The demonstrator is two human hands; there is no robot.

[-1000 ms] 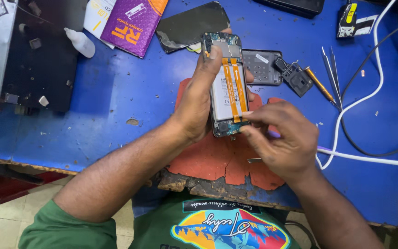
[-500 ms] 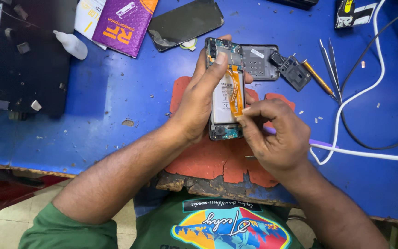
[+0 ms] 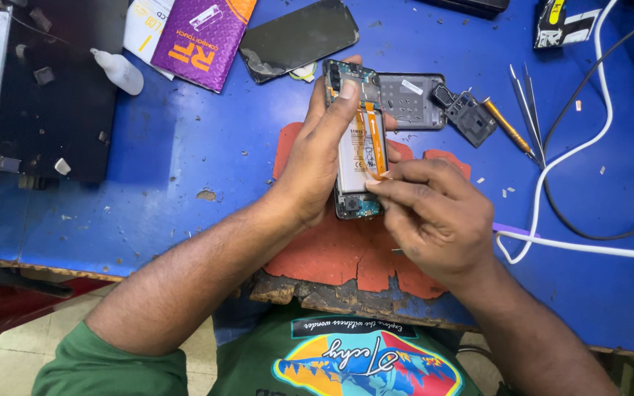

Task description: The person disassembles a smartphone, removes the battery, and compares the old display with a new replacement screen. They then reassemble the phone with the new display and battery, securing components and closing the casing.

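I see my left hand (image 3: 317, 158) wrapped around an opened smartphone (image 3: 357, 139), back cover off, with the thumb laid along its upper left edge and the fingertips curling over its far side. The phone is held over the worn red patch (image 3: 332, 253) of the blue workbench (image 3: 185, 161), its white battery and orange flex cable (image 3: 377, 143) facing me. My right hand (image 3: 438, 216) has thumb and forefinger pinched narrow at the lower end of that orange cable; I cannot tell whether a tool sits between them.

The bench top is painted blue, scuffed and speckled with small white scraps, and the front edge below the red patch is chipped down to crumbling dark wood. Just beyond the phone lies a grey plastic inner frame (image 3: 411, 99), and beside it a small black bracket (image 3: 467, 114). To the right lie a yellow-handled screwdriver (image 3: 506, 126) and metal tweezers (image 3: 528, 114), near a white cable (image 3: 552, 165) and a black one that loop across the surface. A detached dark screen panel (image 3: 299, 37) lies at the top, next to a purple packet (image 3: 199, 37) and a small white squeeze bottle (image 3: 117, 71). A black box (image 3: 45, 95) stands at the left. Pale floor tiles show under the bench.
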